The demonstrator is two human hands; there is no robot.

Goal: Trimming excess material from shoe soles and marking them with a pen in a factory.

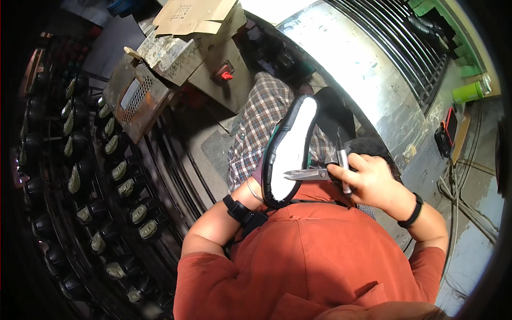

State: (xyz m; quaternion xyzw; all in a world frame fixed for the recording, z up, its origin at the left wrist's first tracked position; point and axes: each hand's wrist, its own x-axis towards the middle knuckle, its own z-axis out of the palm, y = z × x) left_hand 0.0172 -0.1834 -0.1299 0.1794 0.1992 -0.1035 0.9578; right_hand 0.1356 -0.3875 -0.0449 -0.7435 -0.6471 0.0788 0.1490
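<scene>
A black-edged shoe upper (pixel 273 154) with a white sole side (pixel 292 144) faces up above my lap. My left hand (pixel 256 180) supports it from behind at the near left edge; its fingers are mostly hidden by the shoe. My right hand (pixel 368 178) is closed around grey metal scissors (pixel 308 174), whose blades reach over the white underside near its wide end. A slim grey pen-like tool (pixel 342 160) with a thin dark tip is in the same hand, crossing the scissors. Whether the blades touch the shoe I cannot tell.
Racks of black shoes (pixel 121 170) fill the left. Ahead stands a worn metal machine (pixel 200 74) with a red switch (pixel 226 74) and cardboard (pixel 194 16) on top. A bright metal worktop (pixel 368 58) with rollers (pixel 400 42) lies right, beside a green cup (pixel 468 92).
</scene>
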